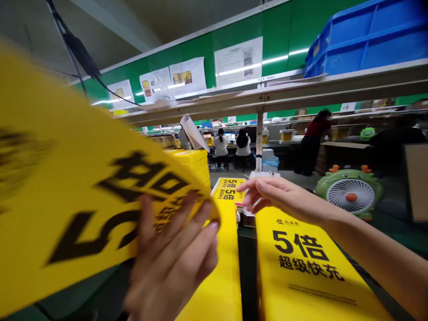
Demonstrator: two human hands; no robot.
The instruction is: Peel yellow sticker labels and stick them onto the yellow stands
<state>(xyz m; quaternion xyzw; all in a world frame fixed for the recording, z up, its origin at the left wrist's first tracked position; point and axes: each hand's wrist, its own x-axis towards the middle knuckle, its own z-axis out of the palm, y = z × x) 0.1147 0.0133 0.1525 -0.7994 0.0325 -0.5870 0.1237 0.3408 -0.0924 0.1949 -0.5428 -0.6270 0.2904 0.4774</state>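
Note:
My left hand [177, 249] holds a large yellow printed sheet [83, 178] with bold black characters, its fingers lying over the right edge. The sheet is tilted up, blurred on the left, and fills that side of the view; whether it is a single sheet or a flat carton I cannot tell. My right hand [261, 191] reaches in from the right with loosely bent fingers apart and nothing seen in them. Its fingertips are close to a stack of yellow printed sheets [229, 185]; contact is unclear. Below it stands a yellow box [301, 276] printed "5倍", beside another yellow box [217, 276].
More yellow boxes [194, 162] are stacked behind the sheet. A green fan [351, 196] stands at right. A shelf beam [214, 104] crosses above, carrying a blue crate [371, 40]. A white post [260, 138] rises behind the right hand. Several people are in the background.

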